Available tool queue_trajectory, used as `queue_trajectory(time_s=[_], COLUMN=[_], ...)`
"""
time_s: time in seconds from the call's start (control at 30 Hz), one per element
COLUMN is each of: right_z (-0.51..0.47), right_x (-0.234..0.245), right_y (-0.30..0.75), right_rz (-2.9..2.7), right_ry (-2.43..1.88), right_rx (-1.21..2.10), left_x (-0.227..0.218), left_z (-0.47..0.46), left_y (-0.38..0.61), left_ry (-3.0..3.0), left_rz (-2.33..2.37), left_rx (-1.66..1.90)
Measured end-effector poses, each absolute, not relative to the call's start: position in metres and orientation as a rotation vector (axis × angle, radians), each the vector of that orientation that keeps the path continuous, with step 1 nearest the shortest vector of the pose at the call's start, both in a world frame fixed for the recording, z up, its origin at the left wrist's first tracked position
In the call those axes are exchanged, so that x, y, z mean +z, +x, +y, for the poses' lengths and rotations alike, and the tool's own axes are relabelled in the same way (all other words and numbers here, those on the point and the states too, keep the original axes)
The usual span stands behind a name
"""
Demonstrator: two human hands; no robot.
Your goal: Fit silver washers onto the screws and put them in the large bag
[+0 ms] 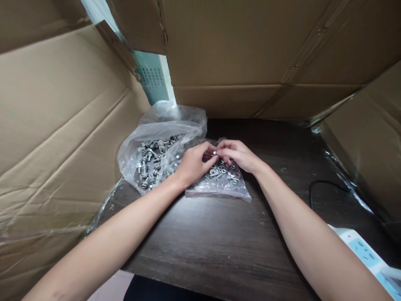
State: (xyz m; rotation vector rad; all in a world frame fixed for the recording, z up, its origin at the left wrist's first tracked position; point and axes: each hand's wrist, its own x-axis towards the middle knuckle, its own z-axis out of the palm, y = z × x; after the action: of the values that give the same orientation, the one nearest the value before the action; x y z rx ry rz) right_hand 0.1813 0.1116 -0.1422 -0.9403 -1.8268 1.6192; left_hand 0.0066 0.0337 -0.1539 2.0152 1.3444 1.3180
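Note:
My left hand (196,162) and my right hand (236,154) meet above a clear zip bag (219,190) on the dark table. Between their fingertips is a small shiny metal bolt (214,153), pinched from both sides; its exact form is too small to make out. Loose washers, nuts and screws (223,170) lie on the zip bag under my hands. Left of my left hand, a larger clear plastic bag (131,142) lies open with many silvery bolts (150,156) inside. My left hand and forearm hide part of both bags.
Cardboard walls (234,46) enclose the dark wooden table (200,234) at the left, back and right. A white and blue power strip (360,246) lies at the right front, with a black cable (313,188) behind it.

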Motion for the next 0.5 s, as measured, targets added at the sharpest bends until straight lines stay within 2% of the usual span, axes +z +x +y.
queue_trajectory(time_s=[0.5], right_z=[0.1117], right_x=[-0.1419], right_y=[0.1817], right_rz=[-1.833], right_ry=[-0.907], right_rx=[1.614], left_x=[-0.1544], left_z=[0.0341], left_y=[0.0060], left_ry=[2.022], left_rz=[1.353], left_rx=[1.316])
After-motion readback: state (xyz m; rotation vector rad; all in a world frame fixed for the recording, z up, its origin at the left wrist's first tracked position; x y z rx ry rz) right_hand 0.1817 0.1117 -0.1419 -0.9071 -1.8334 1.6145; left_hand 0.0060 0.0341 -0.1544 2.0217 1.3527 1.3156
